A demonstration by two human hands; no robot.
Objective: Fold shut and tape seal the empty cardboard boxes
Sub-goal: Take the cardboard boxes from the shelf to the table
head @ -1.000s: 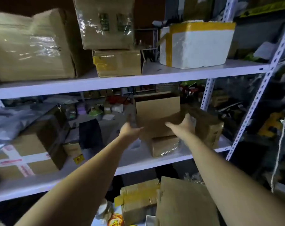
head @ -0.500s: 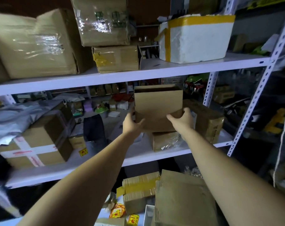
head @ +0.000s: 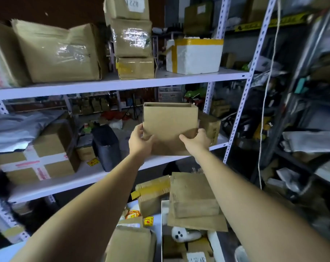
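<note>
A plain brown cardboard box [head: 170, 123] is held up in front of the middle shelf [head: 66, 183], its top open and facing upward. My left hand [head: 140, 141] grips its lower left side, thumb across the front face. My right hand [head: 196, 140] grips the lower right side the same way. Both arms reach forward from the bottom of the view. The box's underside is hidden.
White metal shelving holds taped boxes [head: 39, 159], wrapped cartons [head: 60, 53], a white foam box [head: 194, 55] and a black bag [head: 106, 146]. Below lie flat cardboard pieces [head: 194, 197] and more boxes [head: 130, 244]. A cluttered dark rack [head: 302, 129] stands at the right.
My hands reached the box on the shelf, took hold of its sides, and lifted it up off the small wrapped box and toward me. The camera tilted up a little.
</note>
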